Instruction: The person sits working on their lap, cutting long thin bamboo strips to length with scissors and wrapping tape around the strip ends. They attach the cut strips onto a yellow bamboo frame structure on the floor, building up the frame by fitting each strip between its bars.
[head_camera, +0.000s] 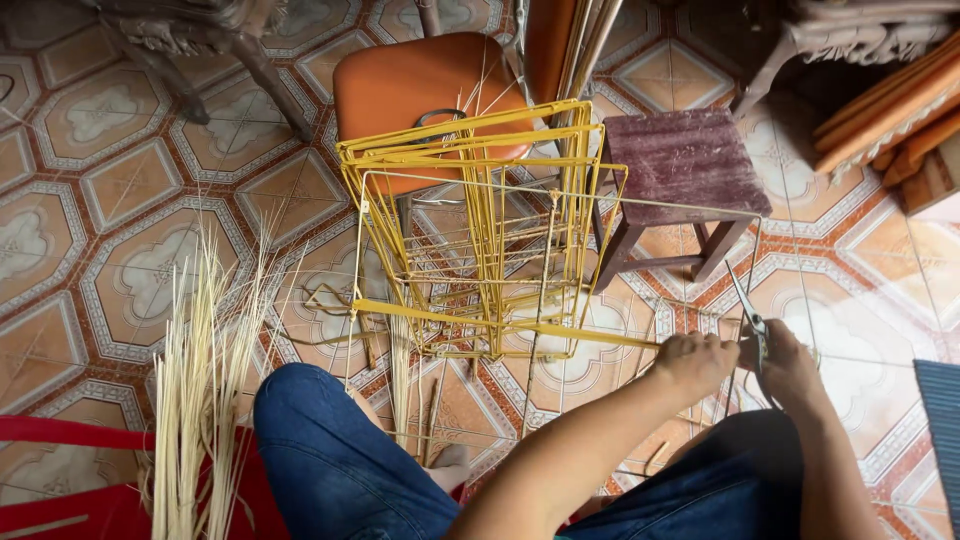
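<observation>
Yellow-wrapped wire frame (480, 230) stands on the patterned tile floor (120, 190) between the seated person's knees, in front of an orange chair (420, 85) and a purple stool (680, 160). The left hand (695, 362) pinches a flat yellow strip (500, 325) drawn taut across the frame's base; the right hand (790, 365) grips small scissors (750, 310), blades up. The strip looks light, springy and liable to kink, best held close to the frame. Pale reeds (200, 400) stand bundled at left.
</observation>
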